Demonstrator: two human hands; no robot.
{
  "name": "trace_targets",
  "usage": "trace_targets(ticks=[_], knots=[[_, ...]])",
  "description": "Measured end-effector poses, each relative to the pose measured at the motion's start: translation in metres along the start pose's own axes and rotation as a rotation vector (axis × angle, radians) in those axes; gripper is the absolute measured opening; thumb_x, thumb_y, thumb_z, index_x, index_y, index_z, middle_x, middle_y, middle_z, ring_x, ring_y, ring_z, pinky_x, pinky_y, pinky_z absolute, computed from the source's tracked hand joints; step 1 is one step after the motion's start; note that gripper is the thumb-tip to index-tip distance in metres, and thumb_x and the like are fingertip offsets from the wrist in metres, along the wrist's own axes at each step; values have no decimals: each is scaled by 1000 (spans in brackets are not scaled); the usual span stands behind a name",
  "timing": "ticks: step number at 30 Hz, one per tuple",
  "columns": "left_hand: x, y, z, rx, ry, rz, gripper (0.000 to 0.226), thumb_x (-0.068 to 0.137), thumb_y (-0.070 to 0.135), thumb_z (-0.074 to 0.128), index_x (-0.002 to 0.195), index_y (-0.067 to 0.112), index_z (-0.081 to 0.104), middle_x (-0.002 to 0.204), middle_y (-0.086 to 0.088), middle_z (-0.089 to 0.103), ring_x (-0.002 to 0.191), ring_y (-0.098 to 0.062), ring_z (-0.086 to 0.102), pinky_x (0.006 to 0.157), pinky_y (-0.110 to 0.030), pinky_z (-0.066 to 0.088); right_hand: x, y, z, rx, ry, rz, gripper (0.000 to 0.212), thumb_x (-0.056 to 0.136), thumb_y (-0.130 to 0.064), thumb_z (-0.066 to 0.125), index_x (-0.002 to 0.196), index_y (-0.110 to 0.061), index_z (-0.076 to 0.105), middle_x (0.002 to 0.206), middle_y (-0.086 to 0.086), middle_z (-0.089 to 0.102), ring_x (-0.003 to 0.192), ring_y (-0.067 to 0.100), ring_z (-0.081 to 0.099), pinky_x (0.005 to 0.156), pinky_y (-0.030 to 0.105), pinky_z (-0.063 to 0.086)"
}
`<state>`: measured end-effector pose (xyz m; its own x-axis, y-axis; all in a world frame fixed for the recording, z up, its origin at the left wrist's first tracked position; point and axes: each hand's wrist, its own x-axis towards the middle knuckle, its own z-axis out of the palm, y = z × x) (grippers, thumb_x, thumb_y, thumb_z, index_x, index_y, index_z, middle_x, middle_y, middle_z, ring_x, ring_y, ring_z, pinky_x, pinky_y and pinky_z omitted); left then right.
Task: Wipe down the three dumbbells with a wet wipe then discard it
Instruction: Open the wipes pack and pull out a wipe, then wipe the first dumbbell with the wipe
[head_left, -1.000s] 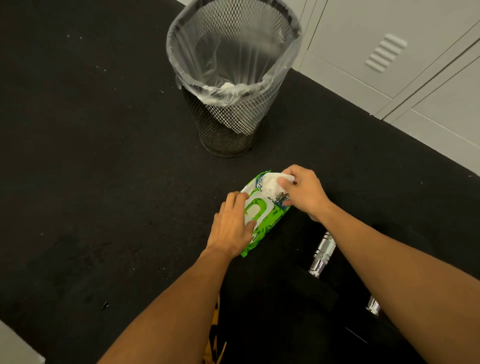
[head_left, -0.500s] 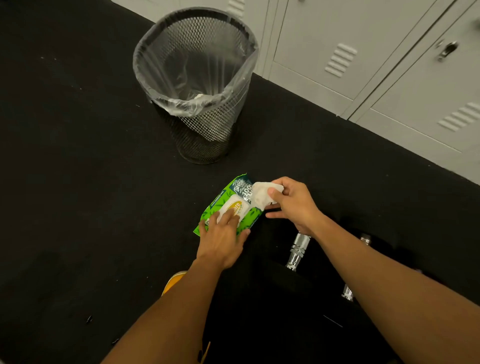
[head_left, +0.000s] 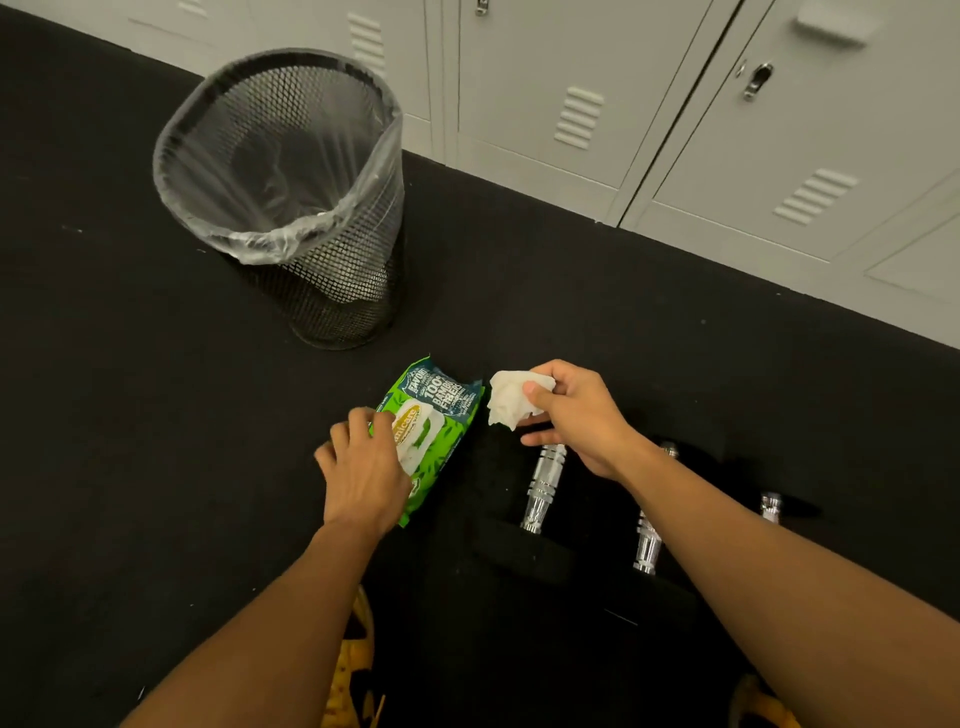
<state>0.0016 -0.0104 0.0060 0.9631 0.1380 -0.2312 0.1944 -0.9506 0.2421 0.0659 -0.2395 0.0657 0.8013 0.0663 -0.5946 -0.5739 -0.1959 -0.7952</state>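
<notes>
Dumbbells are lying side by side on the black floor, and we are taking the green wipes pack as our landmark: the nearest dumbbell is sitting just right of the pack, its chrome handle shining while its dark ends are blending into the floor; a second dumbbell is lying further right, partly hidden under our right forearm, and a third dumbbell is showing only a short chrome end beyond that. We are holding a crumpled white wet wipe in our right hand, thumb and fingers pinching it just off the pack's upper right corner and above the far end of the nearest dumbbell. Our left hand is resting over the pack's lower left edge with fingers loosely curved, covering part of it; we cannot tell whether they are gripping it or only pressing on it. A black mesh bin lined with a clear plastic bag is standing upright beyond the pack, up and to the left. Grey lockers are lining the wall well past the pack. Yellow shoes are peeking out below it, near our forearms.
</notes>
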Motion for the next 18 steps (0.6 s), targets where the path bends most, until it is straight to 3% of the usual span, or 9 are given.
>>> trace_targets(ticks=[5,9,12,18], knots=[[2,10,-6,0,-71,95,69,76,10,64,137,27,37,139,-4,31,125,-27,29,103,-50,27,-10,4,-7,13,-13,24,12,100,-12,55,108,-13,63,103,10,71,88,23,73,74,45,62],[17,-1,-5,160,-161,125,80,80,24,66,147,33,23,145,-3,26,129,-29,27,105,-54,26,-16,8,-14,15,-21,17,13,99,-11,55,110,-15,62,104,9,71,88,22,73,76,45,62],[22,-7,1,211,-134,147,71,84,34,64,144,31,27,139,-3,33,124,-28,34,102,-55,28,-18,13,-17,20,-19,13,12,99,-12,56,107,-17,62,103,9,72,87,22,74,77,46,62],[25,-18,8,157,22,90,50,91,36,60,136,21,43,121,-4,48,108,-27,49,94,-52,32,-13,16,-2,59,-34,16,10,99,-10,55,105,-14,62,100,11,73,85,24,74,74,44,60]])
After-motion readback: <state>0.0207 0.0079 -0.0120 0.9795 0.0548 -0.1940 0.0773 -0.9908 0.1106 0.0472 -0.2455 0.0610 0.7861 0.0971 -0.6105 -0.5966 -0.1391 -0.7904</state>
